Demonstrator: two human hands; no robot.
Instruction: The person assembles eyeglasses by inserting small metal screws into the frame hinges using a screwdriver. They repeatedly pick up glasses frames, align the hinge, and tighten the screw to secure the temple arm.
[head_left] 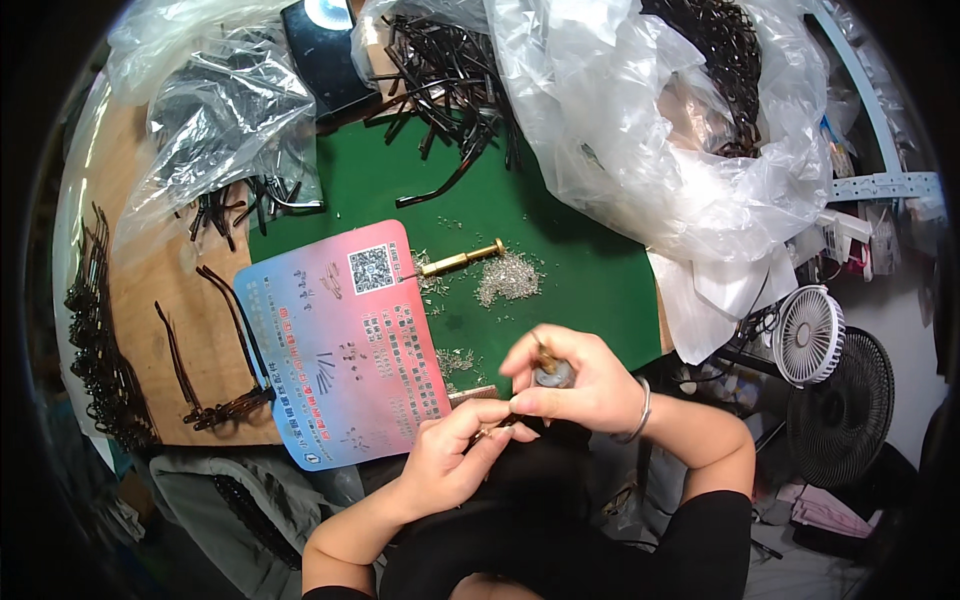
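My left hand (455, 455) is closed in a pinch at the near edge of the table. Between its fingers shows a bit of a thin brownish piece, mostly hidden, so its kind is unclear. Right beside it, fingertips almost meeting, my right hand (580, 380) curls around a small hand tool (553, 376) with a grey rounded body and a brass-coloured end. Farther off on the green mat (590, 270) lies a brass screwdriver (460, 262), next to a heap of tiny silvery screws (510, 279). More small metal bits (458, 362) are scattered nearer my hands.
A pink-and-blue printed sheet (340, 350) covers the mat's left. Dark eyeglass temples (445, 80) pile at the back; glasses frames (232, 408) lie at left. Plastic bags (590, 130) bulge at back right, another (235, 110) at back left. Fans (808, 335) stand at right.
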